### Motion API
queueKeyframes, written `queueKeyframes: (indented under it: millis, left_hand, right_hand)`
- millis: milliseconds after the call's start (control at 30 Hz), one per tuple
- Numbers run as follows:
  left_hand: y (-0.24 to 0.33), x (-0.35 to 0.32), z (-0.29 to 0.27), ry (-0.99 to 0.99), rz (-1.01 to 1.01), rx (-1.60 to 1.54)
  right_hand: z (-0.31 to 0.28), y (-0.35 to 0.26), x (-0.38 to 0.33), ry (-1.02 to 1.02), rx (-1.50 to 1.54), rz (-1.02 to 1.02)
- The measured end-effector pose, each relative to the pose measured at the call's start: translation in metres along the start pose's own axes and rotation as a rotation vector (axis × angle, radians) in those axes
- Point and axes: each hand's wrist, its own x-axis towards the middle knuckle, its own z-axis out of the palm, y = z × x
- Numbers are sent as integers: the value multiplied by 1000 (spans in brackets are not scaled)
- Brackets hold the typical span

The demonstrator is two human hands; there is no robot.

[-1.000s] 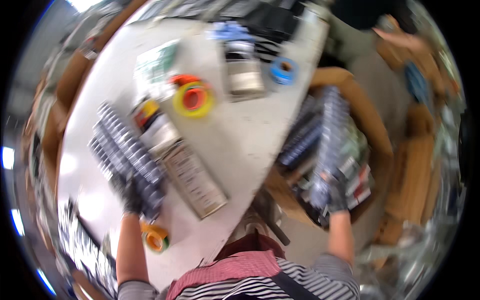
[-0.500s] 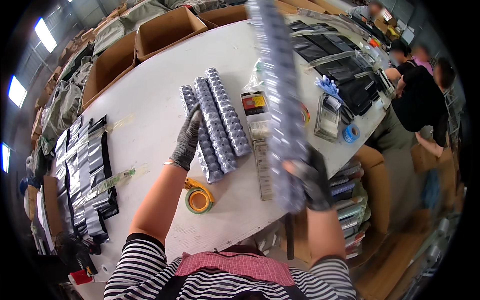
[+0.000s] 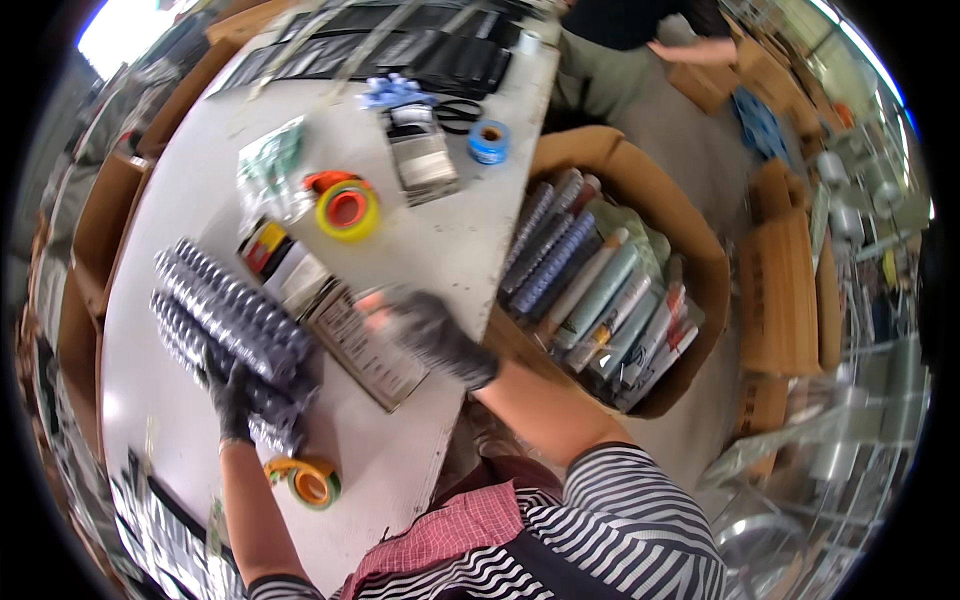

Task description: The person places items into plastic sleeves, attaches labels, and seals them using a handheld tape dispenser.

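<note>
Head: left hand (image 3: 230, 397), fingers spread, on silvery rolls (image 3: 232, 318) by left edge of table (image 3: 122, 372); press lightly, align ends. Right hand (image 3: 432, 334): fingers blurred, can't tell.

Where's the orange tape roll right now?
In the head view, the orange tape roll lies on the white table at lower left, just right of the person's left forearm and below the bumpy silver rolls.

I see shiny grey, knobbly rolls (image 3: 245, 302) lying bunched together on the counter (image 3: 445, 245). In my view they slant from upper left to lower right.
</note>
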Motion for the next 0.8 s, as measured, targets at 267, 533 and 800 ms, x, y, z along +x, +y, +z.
queueKeyframes:
  millis: [267, 533, 800]
  left_hand:
    - [-24, 2, -24, -65, 145, 98]
    - [-20, -5, -21, -123, -190, -439]
    - [-6, -10, 5, -40, -197, -358]
  right_hand:
    - [-235, 240, -121, 644, -587, 1015]
    - [-204, 382, -59, 480, -610, 1413]
    - [-198, 400, -66, 424, -833, 1349]
